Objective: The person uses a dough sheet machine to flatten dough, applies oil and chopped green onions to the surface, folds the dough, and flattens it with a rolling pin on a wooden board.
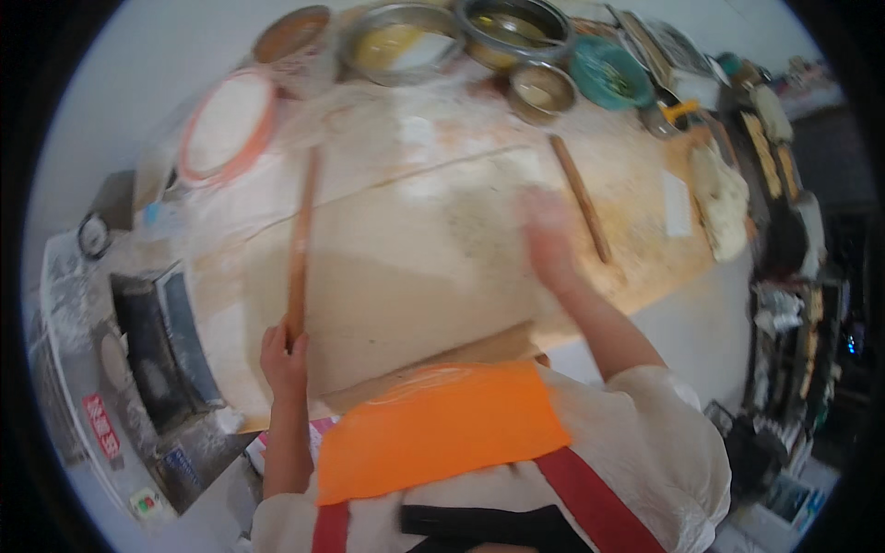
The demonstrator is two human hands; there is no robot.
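A wide, thin sheet of pale dough (396, 267) covers the middle of the floured work table. Near its left side my left hand (285, 355) is closed around the near end of a long wooden rolling pin (302, 230), which points away from me. Over the right part of the sheet, beside some darker specks on the dough, hovers or rests my right hand (548, 235). Motion smears its fingers, so their pose is unclear. A second wooden rolling pin (581, 198) lies on the table just right of that hand.
Along the far edge stand metal bowls (401, 46), a small bowl (542, 90) and a teal bowl (610, 74) with green bits. A pink-rimmed tub (229, 126) of white powder is at the far left. A lump of dough (719, 198) lies on the right.
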